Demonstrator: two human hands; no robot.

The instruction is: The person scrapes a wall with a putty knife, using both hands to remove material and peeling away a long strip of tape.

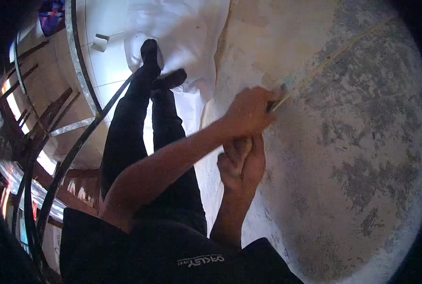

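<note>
My left hand [249, 112] reaches across my body and grips a thin flat tool [279, 100] with a pale yellowish blade, its tip pressed to the patchy grey and cream wall [362, 142]. A faint yellowish line [343, 49] runs up and to the right on the wall from the tool's tip. Just below, my right hand [241, 164] is curled into a fist close to the wall, touching the underside of my left wrist. I cannot see anything inside the fist. My black-clad legs and feet [149, 61] stretch away below me.
White sheeting [182, 28] covers the floor under my feet beside the wall. A curved dark metal railing [80, 71] runs along the left, with wooden stair parts [40, 109] beyond it. A small pale scrap [99, 43] lies on the tiled floor.
</note>
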